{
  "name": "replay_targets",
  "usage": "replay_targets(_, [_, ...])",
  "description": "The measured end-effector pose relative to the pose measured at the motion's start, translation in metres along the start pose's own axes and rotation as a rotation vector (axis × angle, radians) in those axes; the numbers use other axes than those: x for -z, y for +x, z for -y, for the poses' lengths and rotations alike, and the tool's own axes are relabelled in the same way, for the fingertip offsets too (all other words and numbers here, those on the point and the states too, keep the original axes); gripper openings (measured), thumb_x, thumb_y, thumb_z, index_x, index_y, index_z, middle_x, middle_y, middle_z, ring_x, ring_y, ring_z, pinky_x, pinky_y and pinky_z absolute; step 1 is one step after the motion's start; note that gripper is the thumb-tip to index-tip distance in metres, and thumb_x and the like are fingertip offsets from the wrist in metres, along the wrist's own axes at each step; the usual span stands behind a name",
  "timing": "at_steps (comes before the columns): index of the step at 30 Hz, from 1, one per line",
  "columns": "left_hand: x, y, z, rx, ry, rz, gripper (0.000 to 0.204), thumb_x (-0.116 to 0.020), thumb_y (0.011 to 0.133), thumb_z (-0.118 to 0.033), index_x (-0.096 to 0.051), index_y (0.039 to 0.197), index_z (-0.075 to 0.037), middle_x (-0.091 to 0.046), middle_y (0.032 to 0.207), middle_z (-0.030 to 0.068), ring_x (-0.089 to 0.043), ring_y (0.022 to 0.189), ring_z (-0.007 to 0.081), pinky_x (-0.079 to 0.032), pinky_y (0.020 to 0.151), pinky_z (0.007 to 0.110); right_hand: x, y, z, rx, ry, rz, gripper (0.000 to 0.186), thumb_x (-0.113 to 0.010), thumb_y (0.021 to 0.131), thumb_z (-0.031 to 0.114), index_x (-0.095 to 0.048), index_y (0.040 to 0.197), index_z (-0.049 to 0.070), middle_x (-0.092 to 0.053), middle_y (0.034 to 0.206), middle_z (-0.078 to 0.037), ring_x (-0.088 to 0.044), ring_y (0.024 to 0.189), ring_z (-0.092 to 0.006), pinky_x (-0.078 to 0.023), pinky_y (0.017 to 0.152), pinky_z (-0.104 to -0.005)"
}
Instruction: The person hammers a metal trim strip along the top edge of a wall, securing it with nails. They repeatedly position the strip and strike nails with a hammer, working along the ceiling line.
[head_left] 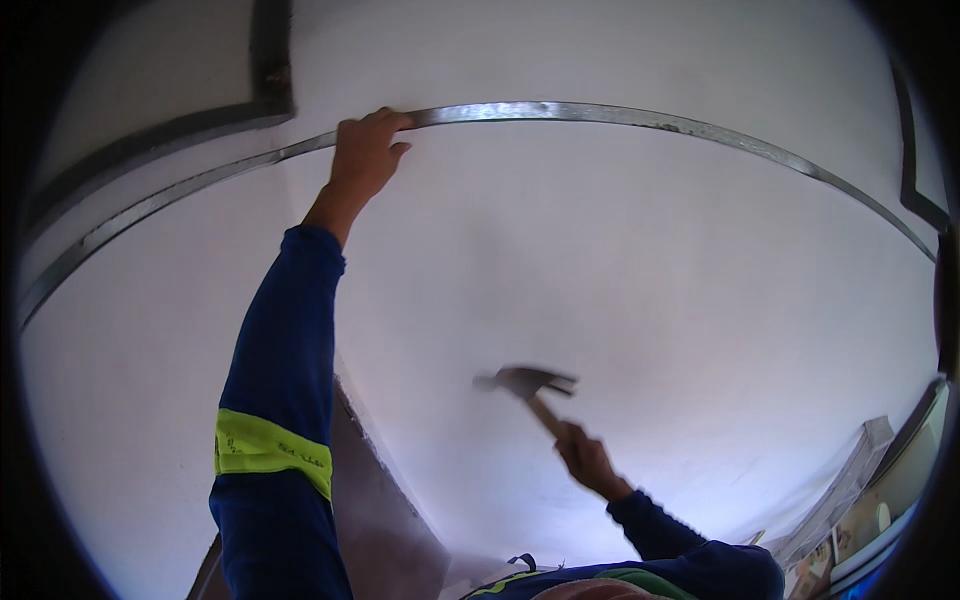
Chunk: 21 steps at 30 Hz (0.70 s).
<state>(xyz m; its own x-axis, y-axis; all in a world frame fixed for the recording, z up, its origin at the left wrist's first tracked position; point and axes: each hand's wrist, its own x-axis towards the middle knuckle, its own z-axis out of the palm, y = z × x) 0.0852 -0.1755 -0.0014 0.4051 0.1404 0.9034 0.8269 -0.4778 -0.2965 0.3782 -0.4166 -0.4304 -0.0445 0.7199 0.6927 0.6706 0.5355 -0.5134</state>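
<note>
My left hand (365,155) is raised at the upper left of centre, its fingers curled over a long, thin metal strip (540,110) that runs across a white surface (640,240), its thumb below the strip. Low and right of centre, my right hand (585,455) grips the wooden handle of a claw hammer (525,380). The hammer's dark head is slightly blurred and sits well below the strip, apart from it. Both arms are in dark blue sleeves, the left one with a yellow-green band.
Dark edgings (270,60) bend along the surface at the top left and top right. A brown panel (385,500) stands at the lower left. At the lower right edge are a pale long piece (840,470) and some objects too small to make out.
</note>
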Motion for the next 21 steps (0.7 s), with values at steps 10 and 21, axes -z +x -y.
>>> replay_targets(10, [-0.015, 0.04, -0.061, -0.313, 0.069, -0.134, 0.015, -0.074, 0.091, -0.022, -0.069, 0.096, -0.009, -0.07, 0.088, 0.0042, -0.067, 0.083, 0.0244, -0.049, 0.084, 0.04, -0.02, -0.125, -0.012, -0.303, 0.04, 0.735, 0.047, -0.051, 0.106, 0.045, -0.05, 0.14, 0.013, -0.074, 0.095, -0.018, -0.072, 0.082, -0.0414, -0.058, 0.073, -0.0489])
replay_targets(21, [-0.021, 0.029, -0.07, -0.296, 0.02, -0.262, 0.012, -0.073, 0.089, -0.017, -0.07, 0.098, -0.009, -0.069, 0.094, 0.0062, -0.067, 0.083, 0.0281, -0.053, 0.086, 0.039, 0.035, 0.005, 0.009, 0.073, -0.059, 0.184, 0.039, -0.071, 0.096, 0.024, -0.062, 0.13, 0.008, -0.074, 0.1, -0.015, -0.072, 0.086, -0.0364, -0.06, 0.076, -0.0418])
